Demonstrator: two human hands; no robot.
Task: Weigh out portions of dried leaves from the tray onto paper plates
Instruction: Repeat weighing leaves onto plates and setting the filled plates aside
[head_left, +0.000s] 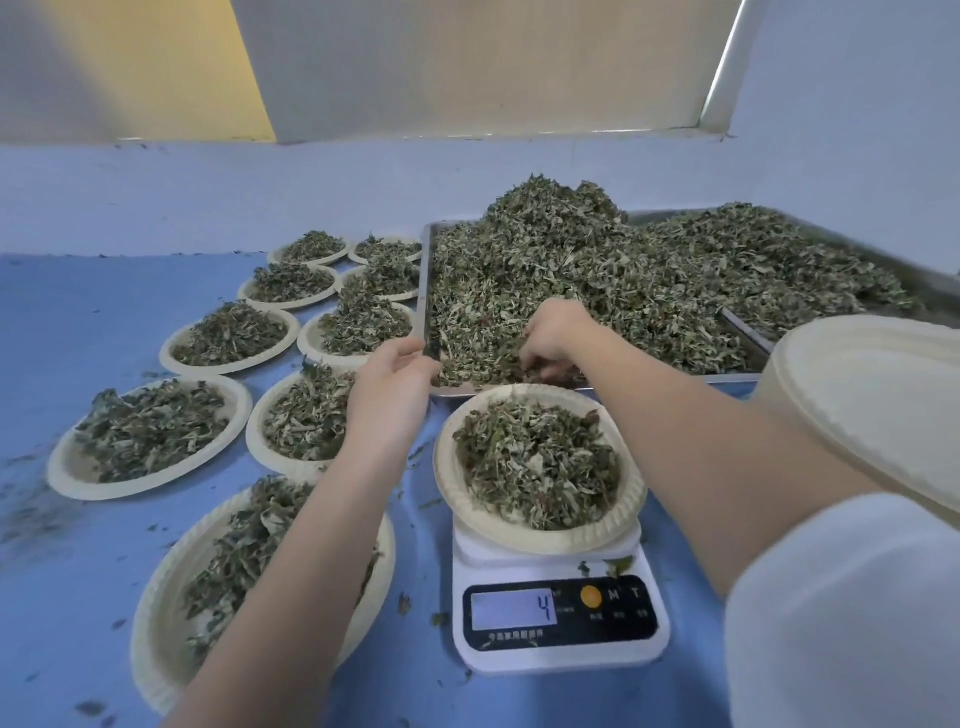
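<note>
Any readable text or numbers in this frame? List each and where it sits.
"4" on the display of the kitchen scale.
"M" and "T" beside the orange button on the scale's black panel.
Small captions under the buttons: too small to read.
A printed line below the display: blurred, not readable.
Paper plates and metal tray: no text seen.

A shallow rectangular metal tray (427, 291) lies in the centre right of the frame, heaped with crumbled grey-green dried leaves (597, 270) that rise highest near its far left corner. Just below its near edge, in the lower centre, a round cream paper plate (519, 530) sits on a white digital kitchen scale (558, 623), holding a loose mound of leaves. Nine more filled cream paper plates (150, 436) lie in rows across the left half of the frame.
</note>
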